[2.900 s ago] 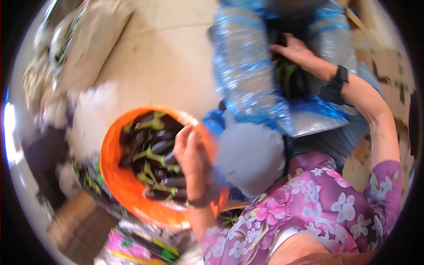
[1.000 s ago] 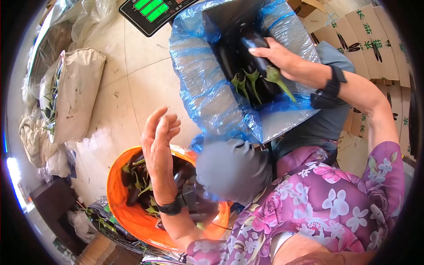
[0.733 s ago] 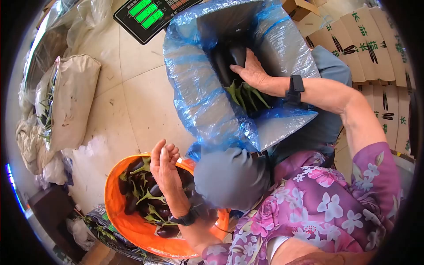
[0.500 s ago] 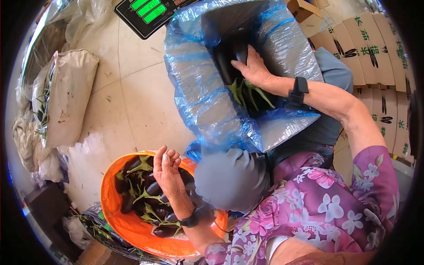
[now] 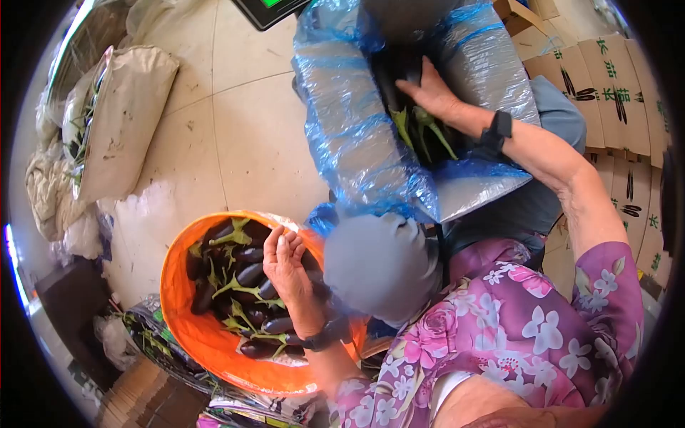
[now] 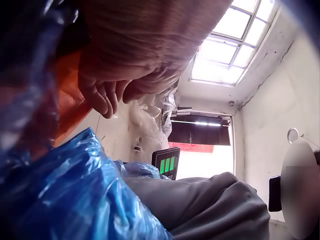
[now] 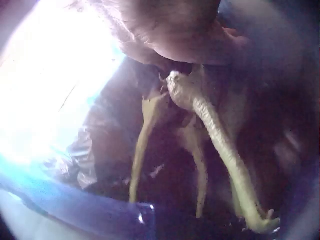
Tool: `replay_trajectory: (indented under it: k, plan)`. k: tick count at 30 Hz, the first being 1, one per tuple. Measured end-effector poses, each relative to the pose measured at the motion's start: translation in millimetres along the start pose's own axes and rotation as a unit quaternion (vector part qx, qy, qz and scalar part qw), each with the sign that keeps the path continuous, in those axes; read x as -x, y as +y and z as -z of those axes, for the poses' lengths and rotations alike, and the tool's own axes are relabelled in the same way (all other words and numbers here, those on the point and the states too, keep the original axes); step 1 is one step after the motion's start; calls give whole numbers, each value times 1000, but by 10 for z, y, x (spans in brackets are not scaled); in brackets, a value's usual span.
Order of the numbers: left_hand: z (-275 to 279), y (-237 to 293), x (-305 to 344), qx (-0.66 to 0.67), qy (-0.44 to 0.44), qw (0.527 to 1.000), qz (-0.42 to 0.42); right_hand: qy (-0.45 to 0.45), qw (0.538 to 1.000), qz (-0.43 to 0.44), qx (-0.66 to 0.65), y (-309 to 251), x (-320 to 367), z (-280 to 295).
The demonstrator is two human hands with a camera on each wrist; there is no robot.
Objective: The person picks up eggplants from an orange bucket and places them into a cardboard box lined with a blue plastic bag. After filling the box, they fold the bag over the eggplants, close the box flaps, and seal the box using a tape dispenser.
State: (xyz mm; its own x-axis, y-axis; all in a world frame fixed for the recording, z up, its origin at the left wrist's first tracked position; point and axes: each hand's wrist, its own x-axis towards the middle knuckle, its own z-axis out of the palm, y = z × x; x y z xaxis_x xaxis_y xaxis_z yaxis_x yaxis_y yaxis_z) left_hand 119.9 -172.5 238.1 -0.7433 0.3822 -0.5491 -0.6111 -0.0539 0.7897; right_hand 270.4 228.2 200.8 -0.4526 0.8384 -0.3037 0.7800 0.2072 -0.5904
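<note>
In the head view, the right hand (image 5: 435, 91) is palm down inside a box lined with blue and clear plastic (image 5: 349, 121), on dark eggplants, thumb spread from the fingers. Green stems (image 5: 428, 128) point toward the near end. The right wrist view shows part of that hand (image 7: 170, 30) above pale stems (image 7: 215, 130); its fingertips are hidden. My left hand (image 5: 287, 269) hovers empty over the right part of an orange tub (image 5: 175, 285) of eggplants (image 5: 251, 274), fingers loosely bent. It hangs beside blue plastic (image 6: 95, 185) in the left wrist view.
A grey-covered knee (image 5: 382, 267) lies between tub and box. A scale display (image 5: 265, 8) stands beyond. Beige sack (image 5: 128, 121) lies left on the tiled floor; printed cartons (image 5: 606, 93) are at right. A dark bag with greens (image 5: 168, 342) sits beside the tub.
The right hand has laid the eggplant it gripped among the others, and its fingers now rest there. My left hand has lowered toward the tub, its fingers more bent. The head view has shifted.
</note>
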Motion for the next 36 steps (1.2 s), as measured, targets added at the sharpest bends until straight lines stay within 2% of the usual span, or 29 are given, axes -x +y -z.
replay_trajectory:
  k: [1, 3, 4, 6, 7, 10, 11, 16, 18, 21, 25, 26, 28, 29, 30, 31, 33, 35, 36]
  plan:
    - [-14, 2, 44, 2, 1, 1000, -2, -28, 998, 4, -64, 3, -17, 75]
    - [45, -20, 130, -32, 3, 999, -2, -78, 983, -105, -129, -14, 17, 247]
    - [103, -16, 202, -32, 8, 999, -2, -100, 978, -120, -138, 9, 16, 349]
    - [222, 0, 357, -92, 76, 993, -4, -89, 975, -131, -156, -24, 134, 561]
    - [286, -27, 378, -90, 89, 992, -9, -103, 968, -130, -191, -88, 238, 673]
    - [683, -153, 555, -109, 158, 981, 17, -180, 969, -84, -145, 22, 319, 836]
    - [762, -174, 621, -106, 166, 980, 20, -232, 960, -56, -144, 73, 338, 880]
    - [1326, -478, 875, -161, 201, 964, 60, -266, 960, -29, -78, 407, 359, 1042]
    - [1564, -491, 941, -164, 224, 959, 60, -269, 962, -17, -44, 215, 378, 1151]
    - [1956, -589, 960, -147, 302, 942, 13, -248, 969, 6, -8, 49, 396, 1226]
    - [1971, -487, 806, -146, 348, 926, 14, -303, 952, 15, 41, -185, 407, 1288]
    - [1951, -485, 757, -184, 349, 919, -6, -315, 947, 23, 51, -227, 433, 1267]
    - [1993, -544, 628, -292, 340, 892, -55, -339, 938, 28, 63, -335, 476, 1229]
    - [2011, -579, 565, -290, 340, 893, -54, -361, 929, 31, 72, -374, 496, 1220]
    - [1915, -517, 510, -466, 319, 811, -150, -363, 928, 39, 72, -378, 518, 1198]
    - [1787, -438, 466, -621, 283, 691, -240, -362, 928, 39, 74, -403, 537, 1189]
    - [1586, -373, 391, -616, 249, 712, -227, -367, 926, 37, 79, -449, 574, 1170]
    - [1509, -386, 273, -662, 203, 688, -216, -368, 925, 36, 81, -436, 570, 1175]
    - [1491, -385, 223, -658, 193, 698, -207, -370, 925, 36, 82, -431, 568, 1180]
